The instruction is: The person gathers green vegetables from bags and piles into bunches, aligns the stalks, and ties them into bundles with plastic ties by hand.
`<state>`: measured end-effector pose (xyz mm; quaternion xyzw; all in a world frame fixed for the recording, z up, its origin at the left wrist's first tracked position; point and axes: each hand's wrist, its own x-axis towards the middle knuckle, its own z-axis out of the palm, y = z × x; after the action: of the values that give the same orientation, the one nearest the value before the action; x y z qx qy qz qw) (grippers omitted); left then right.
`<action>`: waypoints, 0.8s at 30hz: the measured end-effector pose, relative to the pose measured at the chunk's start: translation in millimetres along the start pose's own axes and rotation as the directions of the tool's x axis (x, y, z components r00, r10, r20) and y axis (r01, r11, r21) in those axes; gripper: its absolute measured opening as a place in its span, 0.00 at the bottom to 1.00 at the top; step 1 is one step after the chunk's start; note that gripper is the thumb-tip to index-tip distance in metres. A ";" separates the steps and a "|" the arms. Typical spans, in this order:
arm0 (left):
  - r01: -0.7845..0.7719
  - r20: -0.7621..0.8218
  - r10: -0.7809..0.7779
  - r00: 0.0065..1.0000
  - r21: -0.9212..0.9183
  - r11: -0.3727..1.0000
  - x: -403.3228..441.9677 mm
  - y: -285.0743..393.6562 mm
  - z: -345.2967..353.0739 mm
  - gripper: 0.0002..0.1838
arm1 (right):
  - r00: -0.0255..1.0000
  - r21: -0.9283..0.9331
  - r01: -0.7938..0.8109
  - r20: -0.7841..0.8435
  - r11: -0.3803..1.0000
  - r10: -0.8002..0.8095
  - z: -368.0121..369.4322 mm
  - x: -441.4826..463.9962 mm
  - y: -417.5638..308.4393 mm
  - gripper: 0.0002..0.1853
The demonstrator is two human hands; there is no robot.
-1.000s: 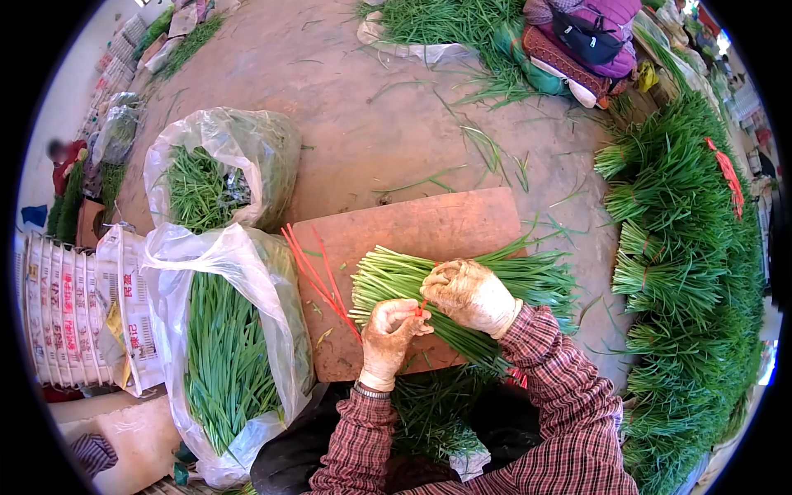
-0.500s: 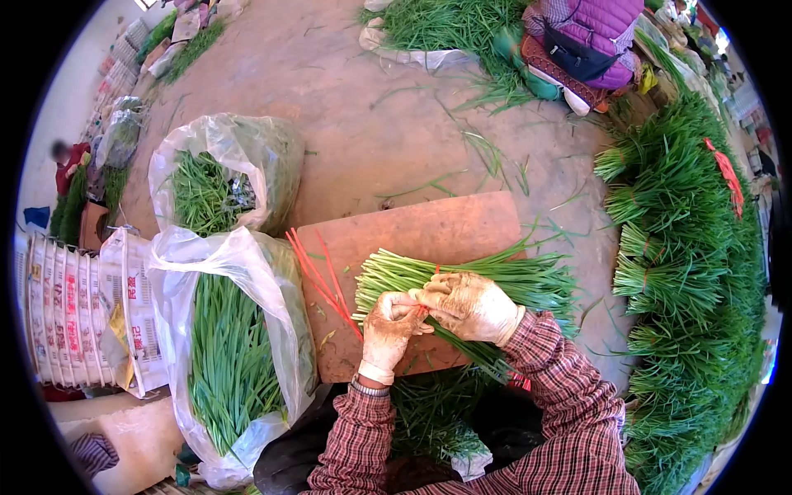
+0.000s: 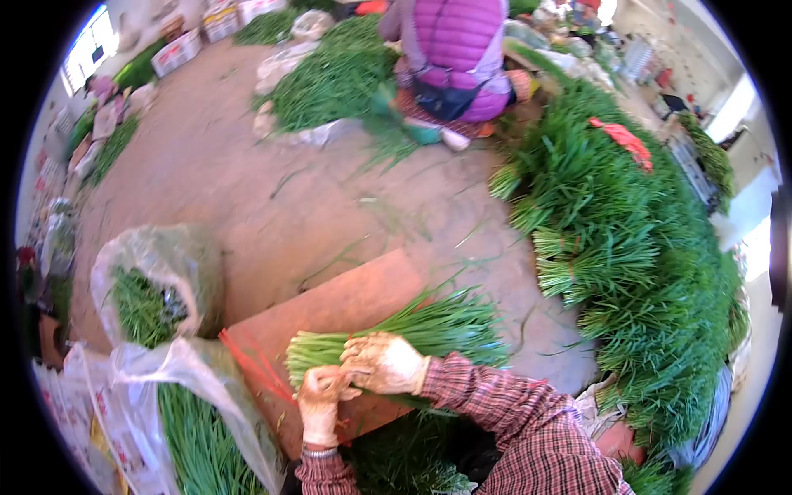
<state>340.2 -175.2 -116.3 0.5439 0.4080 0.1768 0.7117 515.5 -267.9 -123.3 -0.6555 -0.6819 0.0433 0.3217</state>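
Observation:
A bunch of green chives (image 3: 441, 326) lies across a reddish-brown board (image 3: 346, 289), its pale cut ends to the left. My gloved right hand (image 3: 384, 363) rests over the bunch near those ends, fingers curled. Just below and left, my gloved left hand (image 3: 320, 403) pinches with thumb and forefinger, its tips meeting the right fingertips. Both work at a red tie round the bunch; only a small bit of it shows, and the part in the fingers is mostly hidden. Loose red ties (image 3: 260, 367) lie on the board's left side.
Plastic bags of chives (image 3: 194, 363) and greens (image 3: 210, 272) stand at the left. A long heap of tied bunches (image 3: 627, 272) fills the right side. Ahead, a person in a purple jacket (image 3: 458, 49) sits by a pile of chives (image 3: 338, 74). Stray leaves litter the floor.
The camera has tilted up and turned right, so the scene sits lower and further left. Both hands stay together at the bunch, fingertips still meeting at the red tie.

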 end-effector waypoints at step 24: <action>-0.605 0.270 0.671 0.690 0.724 0.330 69.6 15.6 0.5 0.15 | 0.858 0.349 -0.513 0.188 0.784 0.478 0.8 8.0 -5.6 0.16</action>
<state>385.7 -121.7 -128.9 0.8991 0.2223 0.2702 0.2630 510.8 -261.0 -118.2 -0.7321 -0.4770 0.2891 0.3909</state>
